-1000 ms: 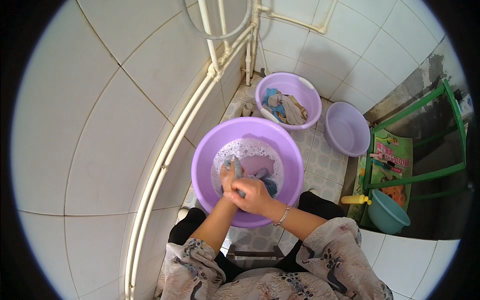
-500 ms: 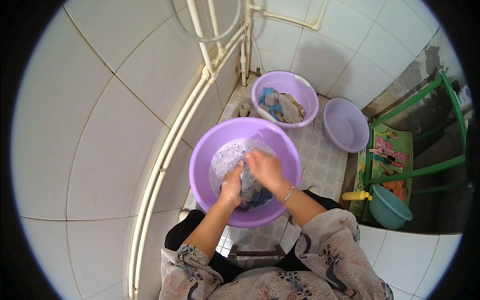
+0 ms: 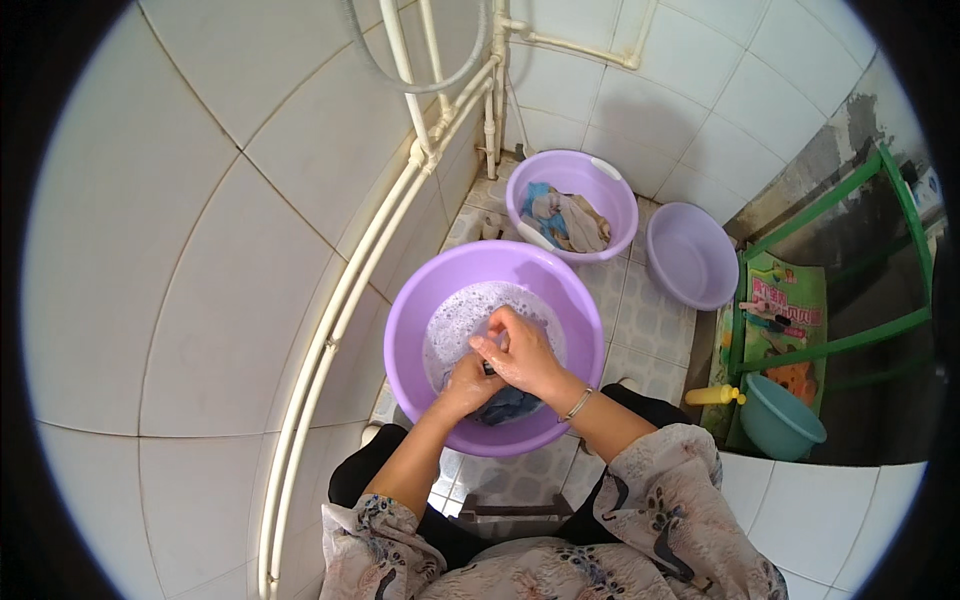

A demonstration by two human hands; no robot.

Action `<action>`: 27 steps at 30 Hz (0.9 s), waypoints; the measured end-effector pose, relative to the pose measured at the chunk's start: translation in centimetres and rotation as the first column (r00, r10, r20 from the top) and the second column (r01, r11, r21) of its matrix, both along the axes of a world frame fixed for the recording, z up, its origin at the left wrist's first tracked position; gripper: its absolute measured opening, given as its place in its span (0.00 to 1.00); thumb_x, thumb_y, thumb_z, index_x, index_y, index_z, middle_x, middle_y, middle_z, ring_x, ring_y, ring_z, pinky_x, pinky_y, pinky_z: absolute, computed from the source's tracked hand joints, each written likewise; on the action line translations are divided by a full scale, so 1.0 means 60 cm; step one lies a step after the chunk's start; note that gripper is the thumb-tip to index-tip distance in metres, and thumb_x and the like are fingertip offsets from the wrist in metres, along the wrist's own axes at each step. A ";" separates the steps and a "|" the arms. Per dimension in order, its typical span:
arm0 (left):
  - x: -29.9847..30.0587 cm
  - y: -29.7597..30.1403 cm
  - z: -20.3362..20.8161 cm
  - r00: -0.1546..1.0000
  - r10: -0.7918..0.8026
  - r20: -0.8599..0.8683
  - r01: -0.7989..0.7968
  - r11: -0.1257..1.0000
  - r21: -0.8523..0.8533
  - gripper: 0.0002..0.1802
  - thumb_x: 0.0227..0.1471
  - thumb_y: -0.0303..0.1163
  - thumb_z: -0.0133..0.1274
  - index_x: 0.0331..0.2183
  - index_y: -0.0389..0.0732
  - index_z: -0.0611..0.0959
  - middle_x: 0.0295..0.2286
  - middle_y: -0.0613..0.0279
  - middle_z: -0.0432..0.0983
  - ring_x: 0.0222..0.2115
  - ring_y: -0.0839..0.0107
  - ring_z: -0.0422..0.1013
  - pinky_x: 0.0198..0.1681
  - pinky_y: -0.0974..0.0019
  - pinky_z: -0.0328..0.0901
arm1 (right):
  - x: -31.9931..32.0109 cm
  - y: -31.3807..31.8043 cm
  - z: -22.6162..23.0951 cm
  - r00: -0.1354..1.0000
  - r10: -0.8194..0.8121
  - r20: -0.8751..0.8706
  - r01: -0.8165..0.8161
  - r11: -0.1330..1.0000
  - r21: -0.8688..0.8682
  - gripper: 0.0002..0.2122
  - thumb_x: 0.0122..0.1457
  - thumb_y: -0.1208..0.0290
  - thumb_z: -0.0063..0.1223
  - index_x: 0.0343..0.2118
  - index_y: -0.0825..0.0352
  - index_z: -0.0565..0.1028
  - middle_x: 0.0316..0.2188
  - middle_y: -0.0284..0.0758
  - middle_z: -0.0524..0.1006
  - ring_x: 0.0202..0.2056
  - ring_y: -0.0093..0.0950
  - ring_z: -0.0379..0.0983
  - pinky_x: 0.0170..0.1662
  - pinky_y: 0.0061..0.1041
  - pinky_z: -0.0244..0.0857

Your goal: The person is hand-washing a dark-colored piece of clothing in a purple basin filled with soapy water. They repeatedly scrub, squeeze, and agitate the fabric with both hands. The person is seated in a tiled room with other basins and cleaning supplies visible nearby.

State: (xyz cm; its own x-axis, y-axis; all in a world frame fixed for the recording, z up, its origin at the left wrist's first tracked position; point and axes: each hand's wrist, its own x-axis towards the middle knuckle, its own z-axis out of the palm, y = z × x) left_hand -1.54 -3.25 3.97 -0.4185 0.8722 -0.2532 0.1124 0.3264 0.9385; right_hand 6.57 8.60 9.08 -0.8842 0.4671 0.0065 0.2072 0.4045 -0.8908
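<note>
A large purple basin (image 3: 400, 300) stands in front of me, between my knees, with foamy water (image 3: 460, 320) in it. A wet dark blue-grey garment (image 3: 510, 402) lies at its near side, partly under the water. My left hand (image 3: 468, 386) is closed on the garment, low over the basin. Right above it, my right hand (image 3: 528, 358) is curled with bent fingers against the cloth, touching the left hand. Most of the cloth between the two hands is hidden by them. A bracelet circles my right wrist.
Behind stands a purple basin (image 3: 628, 222) with several clothes (image 3: 570, 222), beside another purple basin (image 3: 692, 256). To the right are a green frame (image 3: 835, 350), a teal basin (image 3: 785, 420) and a yellow bottle (image 3: 712, 396). White pipes (image 3: 335, 330) run along the left wall.
My right hand has moved left and slightly down, from beside the cloth to over my left hand. The grey part of the garment that showed between the hands is now mostly covered.
</note>
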 end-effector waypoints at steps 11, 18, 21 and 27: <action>-0.048 -0.028 0.084 0.493 0.156 0.856 -0.537 0.829 0.158 0.17 0.51 0.34 0.54 0.42 0.36 0.75 0.36 0.55 0.75 0.36 0.62 0.73 0.40 0.60 0.69 | 0.026 0.051 -0.010 0.936 0.352 -0.010 -0.322 0.842 -0.432 0.18 0.49 0.63 0.62 0.36 0.72 0.73 0.26 0.32 0.75 0.30 0.20 0.69 0.36 0.24 0.64; -0.044 -0.026 0.097 0.364 0.059 0.929 -0.515 0.844 0.148 0.29 0.53 0.46 0.50 0.48 0.34 0.71 0.44 0.50 0.71 0.45 0.57 0.69 0.51 0.54 0.62 | 0.045 0.081 0.064 0.961 0.148 -0.234 -0.265 0.730 -0.630 0.15 0.52 0.81 0.51 0.44 0.70 0.69 0.36 0.29 0.73 0.37 0.15 0.68 0.40 0.19 0.63; -0.024 0.021 0.072 0.338 0.346 0.875 -0.652 0.756 -0.047 0.25 0.55 0.41 0.49 0.48 0.33 0.69 0.43 0.51 0.71 0.44 0.58 0.69 0.50 0.55 0.62 | 0.025 0.057 0.005 0.965 -0.088 -0.248 -0.054 0.856 -0.513 0.16 0.51 0.83 0.45 0.44 0.68 0.68 0.37 0.30 0.73 0.37 0.16 0.68 0.42 0.19 0.62; -0.019 0.035 -0.044 0.285 0.420 0.862 -0.739 0.668 -0.081 0.16 0.54 0.42 0.51 0.29 0.38 0.73 0.20 0.61 0.72 0.19 0.68 0.70 0.21 0.65 0.67 | 0.015 -0.081 -0.010 0.937 0.226 -0.265 -0.140 0.941 0.307 0.04 0.49 0.73 0.52 0.30 0.62 0.72 0.21 0.38 0.75 0.22 0.39 0.73 0.28 0.34 0.68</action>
